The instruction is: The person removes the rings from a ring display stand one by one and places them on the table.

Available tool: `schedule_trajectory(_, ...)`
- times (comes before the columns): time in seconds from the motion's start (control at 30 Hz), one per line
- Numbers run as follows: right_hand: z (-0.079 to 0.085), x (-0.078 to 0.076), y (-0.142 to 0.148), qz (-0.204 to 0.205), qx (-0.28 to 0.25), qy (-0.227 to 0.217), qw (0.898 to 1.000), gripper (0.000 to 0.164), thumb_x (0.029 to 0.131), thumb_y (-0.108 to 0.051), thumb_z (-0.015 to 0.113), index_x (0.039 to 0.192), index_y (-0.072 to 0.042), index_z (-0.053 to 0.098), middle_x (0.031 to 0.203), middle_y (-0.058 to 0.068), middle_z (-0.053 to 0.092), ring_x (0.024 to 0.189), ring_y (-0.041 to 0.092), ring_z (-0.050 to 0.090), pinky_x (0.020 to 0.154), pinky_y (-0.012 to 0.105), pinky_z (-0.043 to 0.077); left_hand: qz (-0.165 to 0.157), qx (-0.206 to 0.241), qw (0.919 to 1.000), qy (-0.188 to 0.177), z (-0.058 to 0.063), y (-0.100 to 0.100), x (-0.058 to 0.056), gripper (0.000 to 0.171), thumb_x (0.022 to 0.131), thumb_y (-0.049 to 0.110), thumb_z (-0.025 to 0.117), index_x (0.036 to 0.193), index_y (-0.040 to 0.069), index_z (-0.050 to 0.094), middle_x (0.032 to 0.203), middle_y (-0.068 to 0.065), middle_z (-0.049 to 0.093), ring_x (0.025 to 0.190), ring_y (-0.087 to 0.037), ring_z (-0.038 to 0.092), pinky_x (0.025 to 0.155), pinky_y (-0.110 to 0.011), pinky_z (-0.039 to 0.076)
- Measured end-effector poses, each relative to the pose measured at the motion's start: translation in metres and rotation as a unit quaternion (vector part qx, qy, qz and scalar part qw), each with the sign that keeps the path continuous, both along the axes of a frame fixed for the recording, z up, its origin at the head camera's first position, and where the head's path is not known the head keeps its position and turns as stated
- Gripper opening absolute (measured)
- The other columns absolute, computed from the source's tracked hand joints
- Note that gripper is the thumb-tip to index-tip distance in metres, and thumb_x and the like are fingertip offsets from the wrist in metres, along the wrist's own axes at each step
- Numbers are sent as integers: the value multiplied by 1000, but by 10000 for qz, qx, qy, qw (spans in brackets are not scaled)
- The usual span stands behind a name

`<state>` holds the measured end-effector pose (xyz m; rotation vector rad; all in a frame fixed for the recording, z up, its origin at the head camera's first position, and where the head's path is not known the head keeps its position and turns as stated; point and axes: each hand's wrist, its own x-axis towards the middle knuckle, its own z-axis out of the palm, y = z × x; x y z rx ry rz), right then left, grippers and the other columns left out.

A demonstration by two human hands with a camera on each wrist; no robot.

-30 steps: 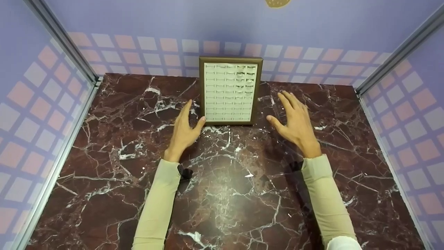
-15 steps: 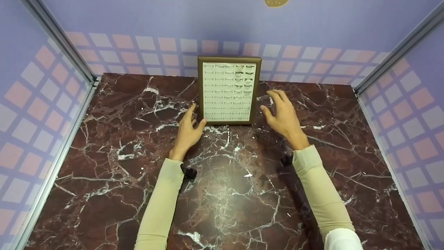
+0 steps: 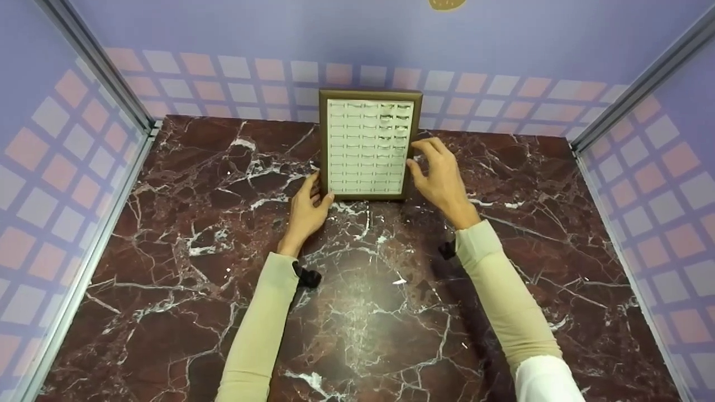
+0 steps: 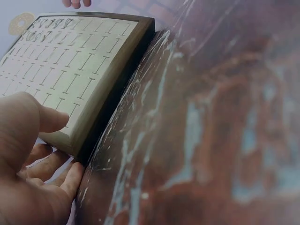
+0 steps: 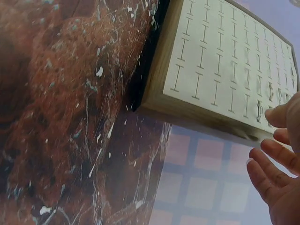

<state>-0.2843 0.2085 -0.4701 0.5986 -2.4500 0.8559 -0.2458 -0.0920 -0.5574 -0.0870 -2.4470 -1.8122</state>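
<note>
A ring display tray (image 3: 366, 167) with a brown frame and white slotted panel stands upright at the back of the table. Several rings (image 3: 401, 118) fill slots in its upper right part. My left hand (image 3: 308, 212) grips the tray's lower left corner. In the left wrist view, its thumb (image 4: 51, 119) lies over the front panel and its fingers (image 4: 44, 164) lie along the side. Beside the right edge is my right hand (image 3: 444, 178). The right wrist view shows its thumb (image 5: 279, 116) in front of the edge and its loosely bent fingers (image 5: 267, 173) beside it.
The dark red marbled table (image 3: 357, 312) stretches in front of the tray. Behind it rises a purple wall (image 3: 234, 33) with pink and white squares. Metal rails (image 3: 95, 245) line the side panels.
My right hand has moved left to the tray's right edge. My left fingers have bent closer around the lower left corner. The tray has not visibly moved.
</note>
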Motion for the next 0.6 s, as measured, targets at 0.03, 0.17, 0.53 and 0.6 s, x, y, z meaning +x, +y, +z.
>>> schedule_trajectory(0.03, 0, -2, -2, 32, -18, 33, 10000, 29, 98, -6, 74, 124, 5, 71, 122, 18, 70, 111, 35, 70, 104, 44, 60, 36, 56, 10000, 14, 0, 0, 0, 64, 104, 8, 66, 162, -1, 41, 159, -26, 50, 145, -41, 54, 122, -45, 50)
schedule_trajectory(0.17, 0, -7, -10, 85, -114, 130, 9998, 23, 97, -2, 73, 119, 5, 73, 115, 17, 70, 103, 32, 70, 97, 41, 62, 116, 239, 9996, 74, 0, 1, -2, 61, 103, 2, 65, 160, -3, 43, 156, -29, 52, 143, -43, 55, 121, -45, 51)
schedule_trajectory(0.53, -3, -13, -27, -207, 78, 178, 9996, 11, 99, 0, 71, 107, 3, 78, 105, 16, 68, 91, 30, 70, 82, 37, 64, 158, 262, 9995, 67, -2, 2, -3, 59, 104, -4, 62, 160, -4, 44, 157, -30, 51, 144, -42, 55, 121, -44, 52)
schedule_trajectory(0.6, -4, -14, -29, -294, 139, 249, 9992, 10, 100, 0, 69, 105, 2, 78, 103, 16, 67, 91, 30, 71, 82, 38, 65, 137, 254, 9996, 33, -2, 1, -3, 59, 104, -4, 62, 160, -3, 43, 157, -30, 51, 145, -42, 54, 121, -45, 51)
